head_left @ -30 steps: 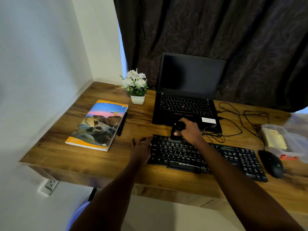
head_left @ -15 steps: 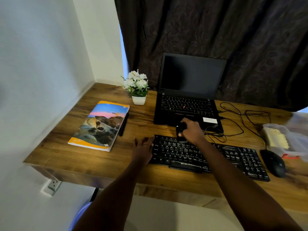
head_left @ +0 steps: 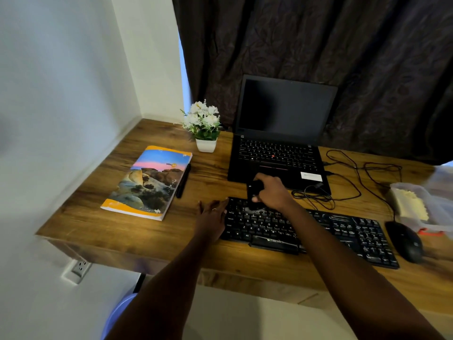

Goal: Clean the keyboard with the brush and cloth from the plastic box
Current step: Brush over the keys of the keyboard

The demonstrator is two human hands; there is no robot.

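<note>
On the near half of the wooden desk (head_left: pixel 152 244) a black keyboard (head_left: pixel 348 227) lies flat, its long side running left to right. The right hand (head_left: pixel 272 192) hovers over the far left corner of the keyboard, its fingers (head_left: pixel 261 179) curled round a black brush (head_left: pixel 255 195). The brush stands nearly upright, and its lower end meets the top rows of keys. The left hand (head_left: pixel 212 213) lies palm down just beside the left end of the keyboard, fingers straight and holding nothing. Its fingertips reach the keyboard's far left corner, and a ring shows on one finger.

Behind the keyboard an open black laptop (head_left: pixel 277 153) has a dark screen. To its left stands a small white pot (head_left: pixel 206 144) of white flowers (head_left: pixel 202 119). Further left a book (head_left: pixel 149 182) with a rocky landscape on its cover lies flat, and a black pen (head_left: pixel 183 180) rests along its right edge. Black cables (head_left: pixel 355 177) loop across the desk to the right of the laptop. A black mouse (head_left: pixel 405 241) sits just beside the right end of the keyboard. Near it, at the right edge of the view, is the clear plastic box (head_left: pixel 431 207), with a pale yellow cloth (head_left: pixel 409 204) inside. A dark patterned curtain (head_left: pixel 318 45) hangs behind the desk, and a wall socket (head_left: pixel 79 267) shows below its left corner.
</note>
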